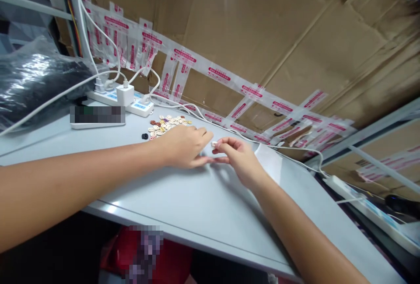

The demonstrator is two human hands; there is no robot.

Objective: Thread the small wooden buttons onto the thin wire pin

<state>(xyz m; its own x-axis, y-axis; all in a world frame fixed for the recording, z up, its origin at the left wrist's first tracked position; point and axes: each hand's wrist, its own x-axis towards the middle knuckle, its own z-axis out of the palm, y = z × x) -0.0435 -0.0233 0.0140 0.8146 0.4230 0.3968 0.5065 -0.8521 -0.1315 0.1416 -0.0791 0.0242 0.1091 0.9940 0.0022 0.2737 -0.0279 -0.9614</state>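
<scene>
My right hand (241,157) pinches a small white button (214,144) between thumb and fingertips, just above the grey table (197,201). My left hand (187,146) is beside it, palm down, with bent fingers and the thumb held apart from them. Nothing shows between its fingers, though its palm side is hidden. The left thumb tip meets a lower finger of my right hand. Behind my left hand lies a loose pile of buttons (169,122), mostly white, with some yellow and brown ones. A black button (145,136) lies at the pile's left edge.
A white power strip (139,108) with a plugged-in charger (125,96) and cables stands at the back left. Near it are a blurred-out flat object (97,117) and a black plastic-wrapped bundle (39,82). White paper (269,161) lies right; taped cardboard (262,34) stands behind.
</scene>
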